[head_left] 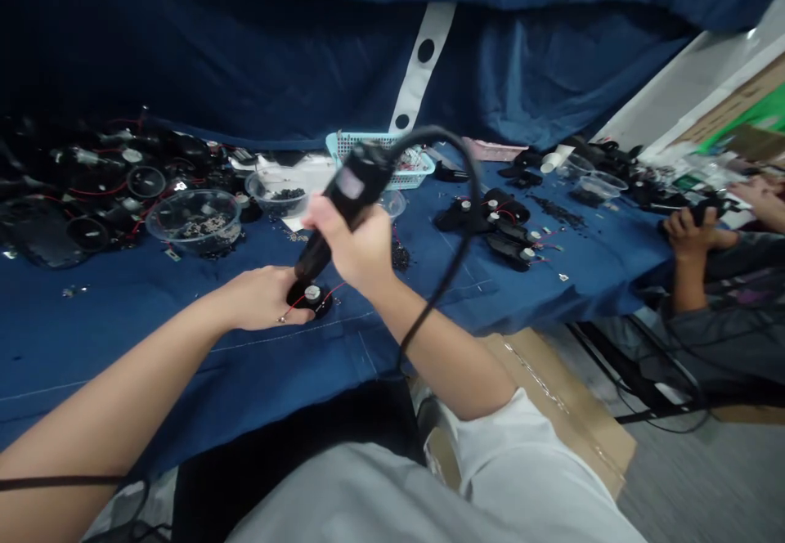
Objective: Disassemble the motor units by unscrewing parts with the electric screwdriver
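Observation:
My right hand [361,244] is wrapped round a black corded electric screwdriver [352,187], which slants down to the left. The tool's lower end meets a small black plastic housing [319,304] on the blue cloth; its very tip is hidden. That housing carries a round silvery motor [312,293] with red wires. My left hand [263,298] grips the housing from the left, its thumb along the near edge and the other fingers partly hidden behind. From the top of the screwdriver a thick black cable [469,224] loops over and down past my right forearm.
Clear bowls of small screws [195,220] stand behind my left hand, beside a heap of black parts [91,191]. A light blue basket [334,149] is at the back. Several black motor housings [509,244] lie to the right. A co-worker's hands [693,232] hold a dark part at far right.

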### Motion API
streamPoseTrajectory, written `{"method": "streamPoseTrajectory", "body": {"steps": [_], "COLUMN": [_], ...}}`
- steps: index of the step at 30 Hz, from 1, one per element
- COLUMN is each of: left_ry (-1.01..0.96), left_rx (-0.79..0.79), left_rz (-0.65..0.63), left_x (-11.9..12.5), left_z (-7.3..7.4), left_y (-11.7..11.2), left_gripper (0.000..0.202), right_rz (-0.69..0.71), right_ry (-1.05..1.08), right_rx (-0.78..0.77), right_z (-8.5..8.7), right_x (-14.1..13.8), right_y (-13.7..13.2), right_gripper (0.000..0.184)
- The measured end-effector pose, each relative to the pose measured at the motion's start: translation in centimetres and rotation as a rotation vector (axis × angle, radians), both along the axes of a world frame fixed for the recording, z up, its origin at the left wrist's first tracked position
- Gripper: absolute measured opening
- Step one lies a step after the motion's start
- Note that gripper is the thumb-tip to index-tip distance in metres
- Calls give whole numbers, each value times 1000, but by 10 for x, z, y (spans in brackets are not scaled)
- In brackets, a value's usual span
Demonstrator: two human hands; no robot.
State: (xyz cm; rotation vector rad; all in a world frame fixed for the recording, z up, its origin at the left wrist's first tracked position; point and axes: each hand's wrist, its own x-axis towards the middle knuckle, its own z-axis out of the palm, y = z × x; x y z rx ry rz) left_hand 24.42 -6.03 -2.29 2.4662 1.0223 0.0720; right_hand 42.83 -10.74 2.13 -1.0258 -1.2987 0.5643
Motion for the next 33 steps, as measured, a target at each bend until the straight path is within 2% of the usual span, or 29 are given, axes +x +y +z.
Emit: {"method": "streamPoseTrajectory", "body": {"steps": [3, 6, 8, 10, 13, 14, 16, 18, 19, 21, 24, 28, 31, 33], "left_ry": [20, -32, -96, -182, -371, -454, -620, -758, -813, -909, -1029, -1108, -1058, -999], "left_rx": [14, 11, 11, 3, -37, -56, -110, -176, -208, -254, -287, -258, -243, -202], "left_rz": [17, 55, 125, 228, 400, 452, 533, 579, 593, 617, 631, 622, 607, 588], "left_x": [9, 10, 3, -8, -25, -29, -37, -42, -43, -44, -37, -15, -6, -6], "left_z": [-5, -10, -10, -8, -3, -2, -2, -4, -4, -5, -4, -3, 0, 5], "left_y": [-8, -8, -4, 0, -4, -8, -19, -30, -35, -43, -53, -71, -91, -101], "left_gripper": [69, 65, 56, 53, 61, 66, 78, 88, 91, 95, 93, 95, 102, 87], "right_rz": [-126, -184, -165, -132, -19, 53, 236, 378, 414, 443, 471, 410, 242, 118], "right_ry": [141, -8, -183, -441, -891, -1020, -1174, -1178, -1147, -1069, -924, -643, -419, -281], "right_rx": [206, 461, 628, 761, 828, 774, 515, 241, 154, 95, 53, -37, -162, -217], "right_z": [-6, -21, -36, -53, -74, -79, -86, -89, -89, -88, -84, -82, -85, -88], "right_x": [23, 47, 57, 60, 47, 40, 25, 12, 8, 4, 1, -14, -29, -24], "right_y": [-10, -23, -31, -37, -38, -36, -28, -18, -13, -5, -2, -26, -54, -66], "right_gripper": [58, 50, 42, 45, 44, 44, 51, 61, 64, 67, 60, 48, 45, 47]}}
